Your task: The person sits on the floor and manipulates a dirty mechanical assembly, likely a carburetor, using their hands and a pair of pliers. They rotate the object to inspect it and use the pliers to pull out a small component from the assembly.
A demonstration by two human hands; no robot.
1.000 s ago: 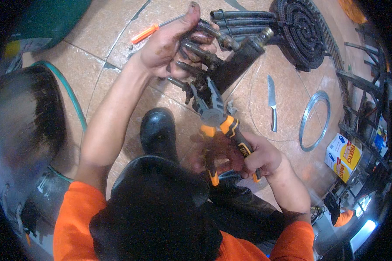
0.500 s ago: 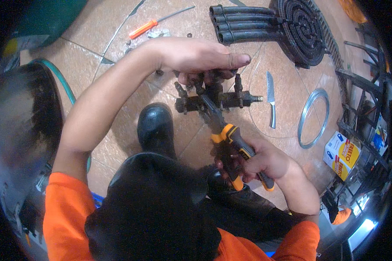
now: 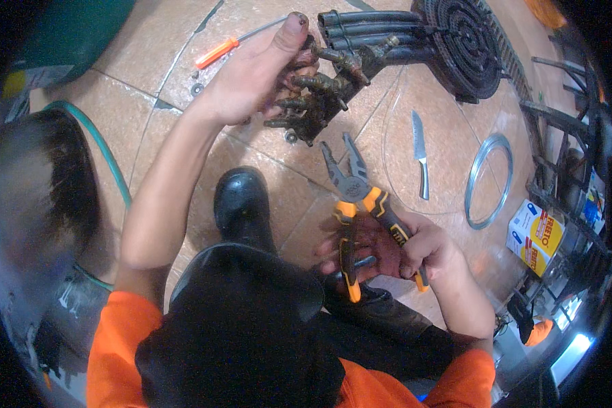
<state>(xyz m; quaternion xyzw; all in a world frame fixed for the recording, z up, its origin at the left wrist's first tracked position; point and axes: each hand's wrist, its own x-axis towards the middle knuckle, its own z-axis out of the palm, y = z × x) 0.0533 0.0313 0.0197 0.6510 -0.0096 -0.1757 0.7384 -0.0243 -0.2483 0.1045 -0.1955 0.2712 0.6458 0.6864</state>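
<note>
My left hand grips a dark, greasy metal manifold with several valve stubs, held tilted above the floor. Its fingers are partly hidden behind the stubs. In my right hand is a pair of combination pliers with black and yellow handles. The plier jaws are spread and point up toward the manifold's lower end, apart from it. One handle rests against my palm and thumb; the other stands away, near my loosened fingers.
Beyond the manifold lies a black ring burner with several pipes. An orange screwdriver is at the far left, partly behind my left hand. On the right are a knife, a wire coil and a box. My boot stands nearby; a green hose curves left.
The plier jaws have come off the manifold and spread apart. My left hand has turned and tilted the manifold, lifting its right end up and away.
</note>
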